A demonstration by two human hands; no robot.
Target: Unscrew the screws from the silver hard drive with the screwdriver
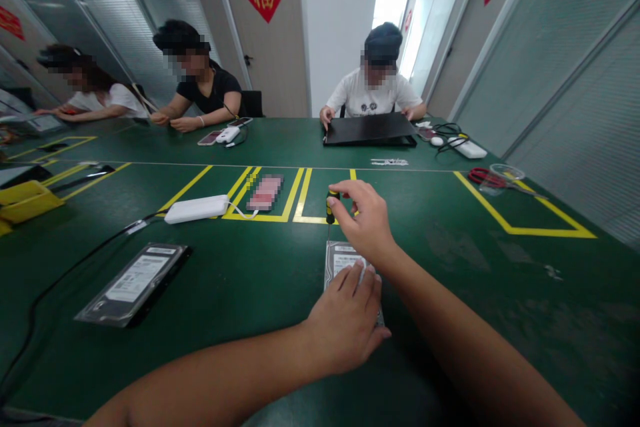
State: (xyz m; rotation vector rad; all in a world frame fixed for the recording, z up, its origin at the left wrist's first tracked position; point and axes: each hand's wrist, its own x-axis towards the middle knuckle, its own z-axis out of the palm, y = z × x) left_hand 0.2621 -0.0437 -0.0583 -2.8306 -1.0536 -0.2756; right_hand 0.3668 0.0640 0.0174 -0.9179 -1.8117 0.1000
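The right hand (367,217) pinches the black-and-yellow screwdriver (330,208) between thumb and forefinger, other fingers loosely curled. Its shaft stands nearly upright at the far left corner of the hard drive (339,255); whether the tip sits in a screw is too small to tell. The left hand (345,327) lies nearly flat over the drive, gripping nothing, on the green table (250,280). Best, I judge, to keep the shaft square, the pressure steady and the drive pinned
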